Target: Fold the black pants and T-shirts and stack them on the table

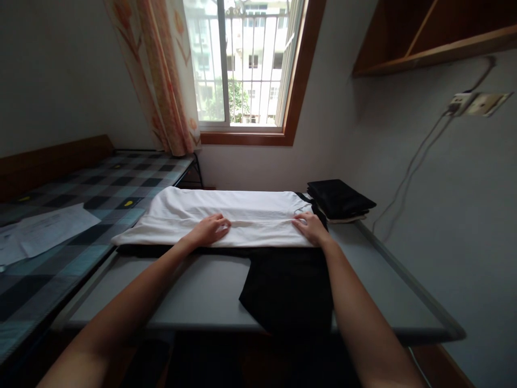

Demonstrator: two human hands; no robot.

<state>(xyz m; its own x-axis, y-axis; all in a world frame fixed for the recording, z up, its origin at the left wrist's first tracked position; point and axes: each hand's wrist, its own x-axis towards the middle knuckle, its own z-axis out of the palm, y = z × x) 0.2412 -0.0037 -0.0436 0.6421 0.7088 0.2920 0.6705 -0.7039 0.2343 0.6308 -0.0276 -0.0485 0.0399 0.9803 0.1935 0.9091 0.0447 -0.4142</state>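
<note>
A T-shirt lies spread across the table, its white side (250, 207) up and a black sleeve part (291, 285) hanging toward the near table edge. My left hand (209, 229) rests on the white cloth left of centre, fingers curled and closed on a bit of it. Near the shirt's black-trimmed right end, my right hand (312, 228) pinches the cloth between thumb and fingers. A straight ridge in the fabric runs from one hand to the other. Some fingertips are partly hidden in the cloth.
A stack of folded black clothes (341, 199) sits at the table's back right corner. The grey-white table (194, 291) meets the wall on the right. Papers (48, 231) lie on a checked bed (133, 175) at left. A cable (407, 172) hangs from the wall socket.
</note>
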